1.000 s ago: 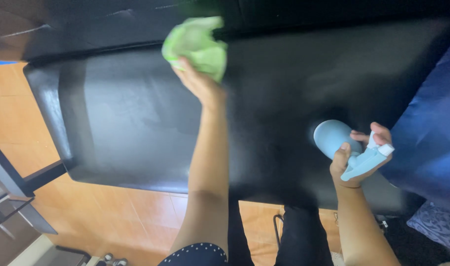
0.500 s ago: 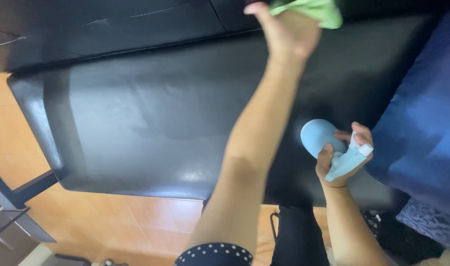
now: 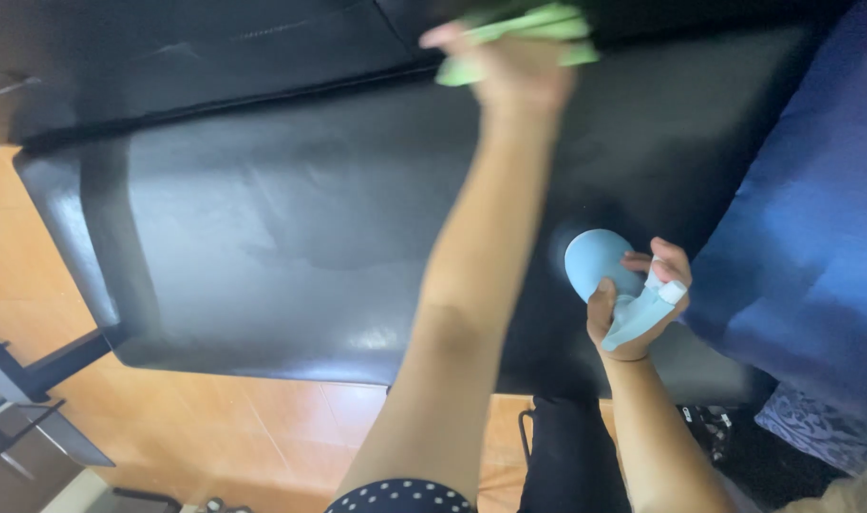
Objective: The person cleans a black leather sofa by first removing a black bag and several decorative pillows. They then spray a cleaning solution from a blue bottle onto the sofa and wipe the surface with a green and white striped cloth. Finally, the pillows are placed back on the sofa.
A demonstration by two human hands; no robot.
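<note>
Green cloth (image 3: 514, 38), bunched and blurred, lies at the far edge of the black leather seat cushion (image 3: 291, 218), where the cushion meets the backrest (image 3: 196, 47).

Near field: orange tiled floor (image 3: 263, 418) and a dark metal frame (image 3: 35, 380) at lower left. The right hand (image 3: 633, 304) is closed around the neck of a pale blue spray bottle (image 3: 609, 275), one finger at the white trigger; the bottle hovers over the cushion's right part, just beside a blue fabric drape (image 3: 813, 218).

Middle field: the outstretched left forearm crosses the cushion, which shows a dull patch at its centre.

Far field: the left hand (image 3: 514, 71) presses on the cloth, its grip closed over the folds.

Risks, as a judgement: the cloth, held only partly under the palm, could slip loose and trail; the bottle's nozzle sits close to the blue drape, so a stray squeeze might wet that fabric; the long reach may leave the hand's pressure uneven.

Obscured: motion blur hides the left fingers and the cloth's outline; its upper part is cut off by the picture's edge. The nozzle's direction cannot be told.
</note>
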